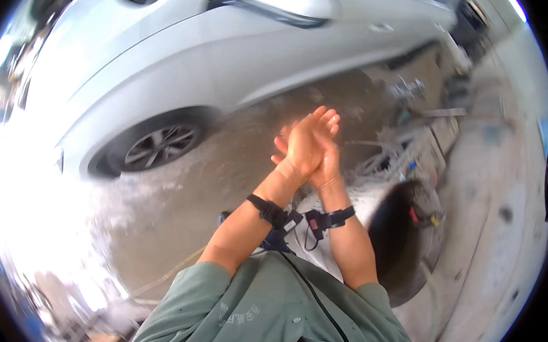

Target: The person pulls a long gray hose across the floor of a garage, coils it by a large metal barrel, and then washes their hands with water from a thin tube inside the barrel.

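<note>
My left hand (302,144) lies across my right hand (329,162), palms together. Both look wet and shiny, and neither holds an object. The left fingers stretch up and to the right. Fingertips of the right hand show blurred past the left hand's outer edge. Each wrist wears a black strap, the left strap (268,210) and the right strap (339,217), with a small device attached. To the right of my forearms is a large round container (398,249) with a dark inside; its contents cannot be made out.
A silver-white car (281,54) stands ahead and to the left, with its front wheel (162,146) on the wet-looking concrete floor (157,229). A pale wall (494,184) runs along the right. Blurred clutter (388,154) lies before it. A hose (169,275) crosses the floor.
</note>
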Motion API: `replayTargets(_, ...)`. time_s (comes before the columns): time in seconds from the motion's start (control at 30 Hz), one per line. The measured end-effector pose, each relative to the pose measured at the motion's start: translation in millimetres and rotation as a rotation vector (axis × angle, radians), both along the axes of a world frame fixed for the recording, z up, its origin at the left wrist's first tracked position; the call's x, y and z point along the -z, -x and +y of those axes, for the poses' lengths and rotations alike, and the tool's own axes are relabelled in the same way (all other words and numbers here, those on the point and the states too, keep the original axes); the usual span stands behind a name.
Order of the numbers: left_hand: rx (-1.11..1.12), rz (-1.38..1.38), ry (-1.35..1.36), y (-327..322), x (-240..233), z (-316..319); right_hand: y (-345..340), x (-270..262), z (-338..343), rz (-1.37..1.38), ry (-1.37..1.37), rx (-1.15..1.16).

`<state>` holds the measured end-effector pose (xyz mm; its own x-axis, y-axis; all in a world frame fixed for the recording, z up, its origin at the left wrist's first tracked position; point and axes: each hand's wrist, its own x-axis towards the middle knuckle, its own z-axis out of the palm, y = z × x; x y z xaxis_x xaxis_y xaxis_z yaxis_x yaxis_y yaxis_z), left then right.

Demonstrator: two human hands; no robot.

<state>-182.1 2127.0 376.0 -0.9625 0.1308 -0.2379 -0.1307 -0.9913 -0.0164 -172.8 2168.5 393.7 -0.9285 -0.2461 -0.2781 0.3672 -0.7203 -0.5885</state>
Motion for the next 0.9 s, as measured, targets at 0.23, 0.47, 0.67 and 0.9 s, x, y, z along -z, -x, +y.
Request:
replayTargets(0.23,-0.321,-0.345,0.959,-78.7,39.9,-261.5,-59.0,45.5,-249.4,-0.109,-0.041,-0.707)
replayTargets(0.47,-0.291,-0.876,2.275,-298.7,148.0,-479.2,-58.8,101.7,-376.3,0.345,-0.915,-1.056)
replayTargets(0.67,0.122,-1.675,1.822,-569.6,221.4,-536.9,23.7,188.0,-371.2,0.535,-1.328,-1.152)
replayTargets(0.9,0.754,-1.919,1.393,-857.8,278.1,-335.0,15.6,241.4,-447.1,0.265,-1.735,-1.406)
